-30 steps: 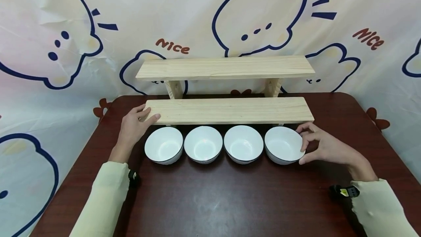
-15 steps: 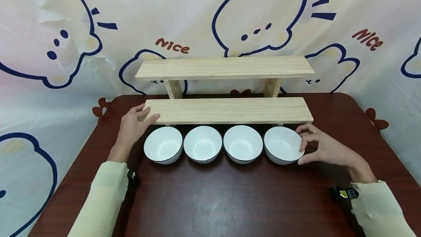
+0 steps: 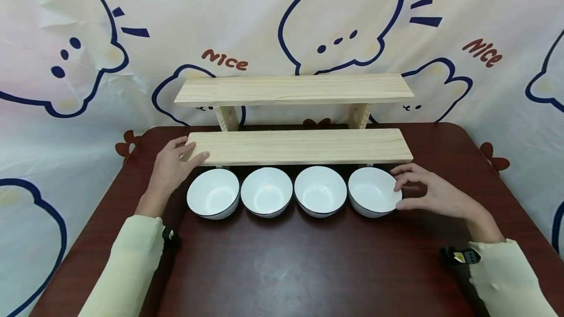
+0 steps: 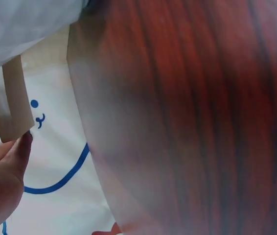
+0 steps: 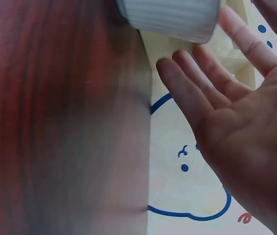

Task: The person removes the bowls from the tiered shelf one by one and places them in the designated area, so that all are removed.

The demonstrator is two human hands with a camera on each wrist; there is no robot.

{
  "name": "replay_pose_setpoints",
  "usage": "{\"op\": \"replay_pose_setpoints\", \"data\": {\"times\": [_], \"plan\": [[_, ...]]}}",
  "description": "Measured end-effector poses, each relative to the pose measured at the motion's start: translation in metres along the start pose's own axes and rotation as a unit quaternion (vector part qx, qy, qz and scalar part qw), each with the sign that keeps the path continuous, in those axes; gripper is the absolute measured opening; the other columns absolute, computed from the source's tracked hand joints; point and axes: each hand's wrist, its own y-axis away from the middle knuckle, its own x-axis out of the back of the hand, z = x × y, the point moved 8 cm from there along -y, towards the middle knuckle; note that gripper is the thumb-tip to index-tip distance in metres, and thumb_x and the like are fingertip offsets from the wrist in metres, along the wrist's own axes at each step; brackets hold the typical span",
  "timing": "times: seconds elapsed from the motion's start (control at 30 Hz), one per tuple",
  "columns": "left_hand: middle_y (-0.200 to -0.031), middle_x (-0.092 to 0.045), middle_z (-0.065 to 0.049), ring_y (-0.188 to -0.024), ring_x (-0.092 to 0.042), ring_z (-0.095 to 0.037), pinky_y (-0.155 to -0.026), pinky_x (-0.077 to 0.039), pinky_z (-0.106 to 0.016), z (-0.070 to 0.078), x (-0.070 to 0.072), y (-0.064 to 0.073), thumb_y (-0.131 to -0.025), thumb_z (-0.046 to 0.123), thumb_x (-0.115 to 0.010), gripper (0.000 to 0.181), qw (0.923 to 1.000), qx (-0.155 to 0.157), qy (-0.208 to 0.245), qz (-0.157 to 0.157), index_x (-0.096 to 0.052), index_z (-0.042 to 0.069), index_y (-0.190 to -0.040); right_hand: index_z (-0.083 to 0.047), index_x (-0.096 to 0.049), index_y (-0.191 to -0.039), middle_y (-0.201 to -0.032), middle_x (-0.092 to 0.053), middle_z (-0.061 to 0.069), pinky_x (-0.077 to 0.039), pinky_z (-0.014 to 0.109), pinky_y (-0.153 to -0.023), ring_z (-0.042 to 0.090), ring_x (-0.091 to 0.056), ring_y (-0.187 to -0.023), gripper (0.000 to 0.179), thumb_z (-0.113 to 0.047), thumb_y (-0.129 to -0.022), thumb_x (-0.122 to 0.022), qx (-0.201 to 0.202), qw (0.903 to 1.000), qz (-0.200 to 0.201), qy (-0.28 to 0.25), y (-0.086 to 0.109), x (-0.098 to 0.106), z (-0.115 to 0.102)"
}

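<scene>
In the head view, my left hand [image 3: 169, 165] grips the left end of the lower wooden shelf board [image 3: 299, 147], thumb on its front part and fingers at the end. The left wrist view also has that board end [image 4: 16, 105] between fingers and thumb. Several white bowls stand in a row before the shelf. My right hand [image 3: 434, 193] touches the right side of the rightmost bowl [image 3: 374, 190] with thumb and fingertips. Seen from the right wrist, the fingers are spread and loosely extended beside the ribbed bowl [image 5: 175, 19].
An upper board [image 3: 295, 89] of the two-tier shelf stands behind on wooden supports. The other bowls [image 3: 213, 192] are lined up close together to the left. All stand on a dark brown table [image 3: 282, 278], with a printed cloth [image 3: 260, 23] behind it.
The head view has shifted slightly, so everything sits a little further left. My right thumb has moved slightly up along the rightmost bowl's side. My left hand stays on the board.
</scene>
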Motion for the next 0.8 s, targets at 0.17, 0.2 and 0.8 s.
{"op": "replay_pose_setpoints", "data": {"times": [0.17, 0.2, 0.8], "plan": [[-0.149, -0.044, -0.030, -0.137, -0.038, -0.051, -0.107, -0.032, -0.065, 0.016, 0.000, 0.002, -0.097, 0.032, -0.071, 0.052, 0.9986, -0.047, -0.026, 0.006, -0.066, -0.010, -0.126, -0.011, -0.070, -0.108, -0.127, -0.059, 0.010, -0.050, 0.016, -0.086, 0.014, -0.059, -0.110, 0.021, -0.020, -0.092, -0.079, 0.009, 0.9973, 0.070, 0.020, -0.006, 0.013, -0.013], [-0.148, -0.045, -0.031, -0.136, -0.038, -0.051, -0.108, -0.031, -0.066, 0.020, -0.001, 0.002, -0.097, 0.031, -0.070, 0.050, 0.9978, -0.057, -0.033, 0.005, -0.066, -0.010, -0.125, -0.009, -0.069, -0.110, -0.124, -0.062, 0.010, -0.051, 0.015, -0.085, 0.016, -0.061, -0.107, 0.022, -0.019, -0.092, -0.078, 0.015, 0.9960, 0.085, 0.025, -0.008, 0.015, -0.017], [-0.144, -0.053, -0.025, -0.136, -0.043, -0.043, -0.108, -0.034, -0.062, 0.079, -0.008, 0.008, -0.101, 0.032, -0.063, 0.046, 0.9902, -0.098, -0.091, -0.041, -0.066, -0.003, -0.131, -0.003, -0.065, -0.130, -0.134, -0.060, 0.017, -0.043, 0.063, -0.098, 0.035, -0.054, -0.125, 0.040, -0.022, -0.096, -0.073, 0.072, 0.9834, 0.147, 0.077, -0.058, 0.021, -0.082]]}}
